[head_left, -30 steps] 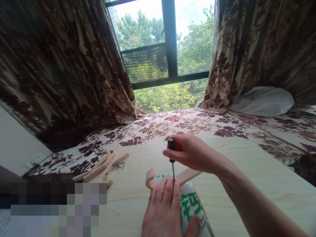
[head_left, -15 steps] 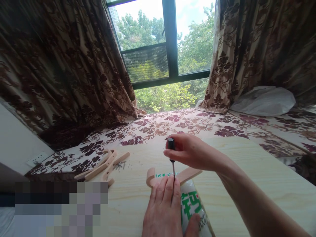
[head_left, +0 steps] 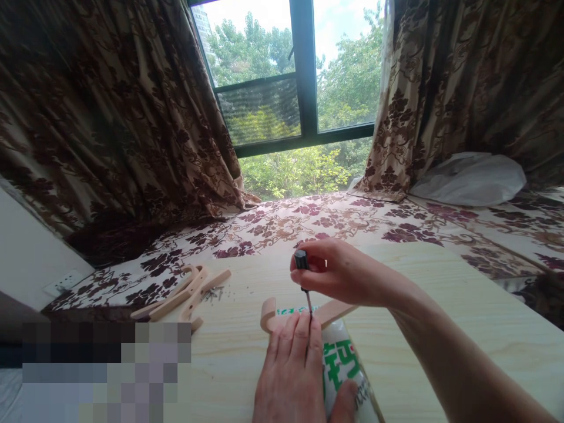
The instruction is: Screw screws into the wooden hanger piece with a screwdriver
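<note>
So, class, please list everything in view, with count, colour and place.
Screwdriver: one, black handle, in right hand
Hooked wooden piece: one, tan, under left hand
Packet: one, white with green print, under that piece
Curved wooden pieces: several, tan, table's left
Screws: small pile, grey, beside them
Table: one, pale wood, below hands
Patterned cloth: cream and maroon, beyond table
Curtains: two, brown patterned, flanking window
Window: one, dark-framed, ahead
Trees: uncountable, green, outside
Bag: one, whitish, far right
Socket panel: one, white, left
Pixelated patch: contents unclear, lower left
Hands: two, left, right
</note>
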Tool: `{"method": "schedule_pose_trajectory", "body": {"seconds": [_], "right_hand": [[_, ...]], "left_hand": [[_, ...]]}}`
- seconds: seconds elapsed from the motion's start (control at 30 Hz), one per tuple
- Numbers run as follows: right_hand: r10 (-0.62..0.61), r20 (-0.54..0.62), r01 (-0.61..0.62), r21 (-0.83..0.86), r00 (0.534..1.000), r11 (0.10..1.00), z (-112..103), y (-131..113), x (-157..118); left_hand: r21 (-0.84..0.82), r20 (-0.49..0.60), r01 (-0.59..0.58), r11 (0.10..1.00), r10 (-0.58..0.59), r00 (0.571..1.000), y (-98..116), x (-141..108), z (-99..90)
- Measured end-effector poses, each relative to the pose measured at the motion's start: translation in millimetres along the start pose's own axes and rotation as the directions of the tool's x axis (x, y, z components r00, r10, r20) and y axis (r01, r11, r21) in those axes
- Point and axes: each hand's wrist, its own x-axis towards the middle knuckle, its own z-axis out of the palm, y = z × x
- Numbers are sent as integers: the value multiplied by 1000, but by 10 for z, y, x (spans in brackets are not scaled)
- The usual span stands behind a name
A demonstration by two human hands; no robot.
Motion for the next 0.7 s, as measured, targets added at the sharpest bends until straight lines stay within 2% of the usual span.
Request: {"method": "schedule_pose_trajectory", "body": {"seconds": [0.1, 0.3, 0.5, 0.7], "right_hand": [[-6, 28, 5, 44, 1000, 999, 10, 20, -1], [88, -72, -91, -41, 994, 995, -6, 16, 27], [-1, 7, 2, -21, 1000, 1000, -10, -64, -2], [109, -72, -119, -161, 991, 980, -11, -13, 44]], "left_hand": [[1, -3, 0, 1000, 0, 1000, 1, 6, 4], [17, 8, -5, 1000, 5, 1000, 3, 11, 2], [5, 7, -11, 1000, 11, 1000, -8, 9, 0], [-13, 11, 5, 1000, -5, 1000, 3, 9, -25]]}}
